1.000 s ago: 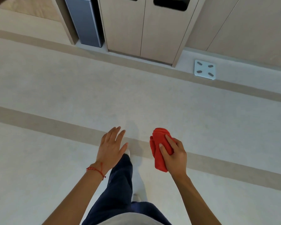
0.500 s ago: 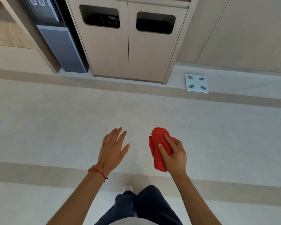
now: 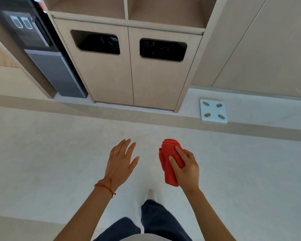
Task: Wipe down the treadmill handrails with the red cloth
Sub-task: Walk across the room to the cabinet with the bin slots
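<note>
My right hand [image 3: 187,168] grips a bunched red cloth [image 3: 168,153] at waist height over the pale floor, fingers curled over its top. My left hand [image 3: 121,160] hovers beside it, fingers straight and spread, holding nothing; a red string bracelet circles that wrist. No treadmill or handrail shows in the head view.
Ahead stands a beige cabinet [image 3: 134,70] with two dark bin openings. A dark water dispenser [image 3: 42,54] is at its left. A white bathroom scale [image 3: 213,111] lies on the floor at the right, by the wall panels. My legs in dark trousers [image 3: 156,221] are below.
I have walked forward: the cabinet, dispenser and scale have come closer and lower in view. Both hands keep the same pose, the right still holding the cloth.
</note>
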